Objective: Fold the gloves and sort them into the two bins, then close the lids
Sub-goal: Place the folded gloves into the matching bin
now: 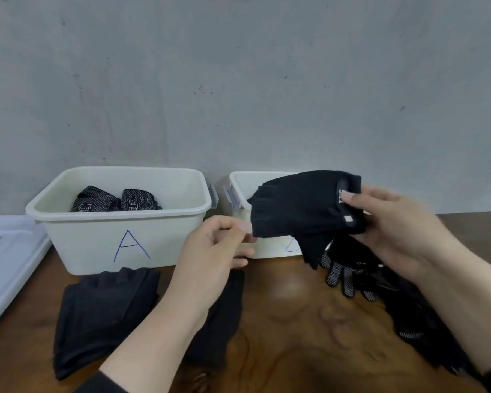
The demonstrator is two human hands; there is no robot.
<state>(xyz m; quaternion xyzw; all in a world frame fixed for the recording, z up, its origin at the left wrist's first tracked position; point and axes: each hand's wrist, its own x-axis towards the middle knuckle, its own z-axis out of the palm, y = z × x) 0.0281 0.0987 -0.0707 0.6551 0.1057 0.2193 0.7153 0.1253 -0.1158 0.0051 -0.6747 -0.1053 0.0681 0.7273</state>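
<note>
Gloves remain mostly unsorted: the right hand (394,231) grips a folded black glove (304,205), the left hand (219,248) pinches its edge, loose gloves (102,316) lie below the hands, both bins open.

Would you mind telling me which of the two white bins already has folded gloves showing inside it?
The left bin, marked with a blue A, shows two dotted gloves; the right bin is mostly hidden behind the held glove.
</note>
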